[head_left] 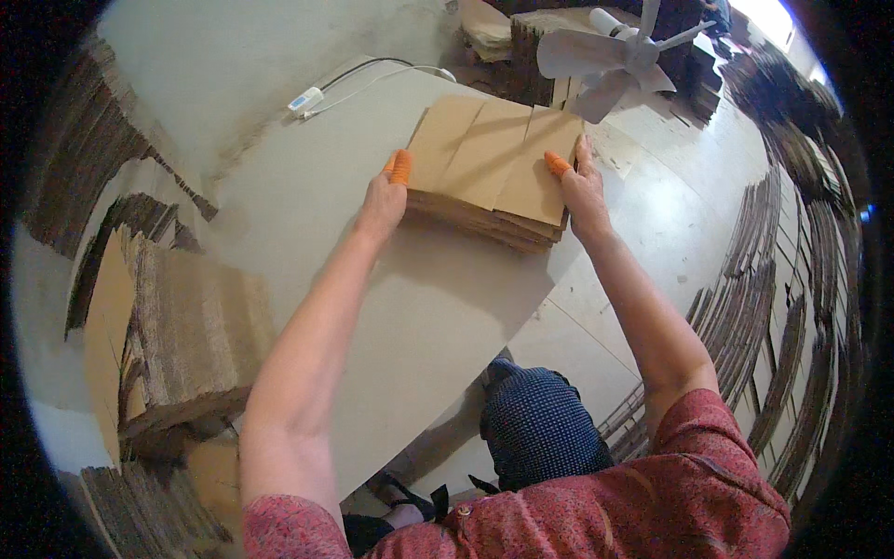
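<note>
A stack of flat brown cardboard sheets (489, 168) lies on a pale grey table (307, 200), toward its far right edge. My left hand (384, 197) presses against the stack's left side, an orange cot on the thumb. My right hand (583, 191) rests on the stack's right near corner, palm down, with an orange cot on one finger. Both hands bracket the pile from either side. The top sheet shows fold lines and slots.
A tall pile of cardboard (172, 345) stands at my left beside the table. More stacked cardboard (792, 279) curves along the right. A white fan (610, 56) sits beyond the table, and a white cable with a switch (307, 98) lies on the tabletop.
</note>
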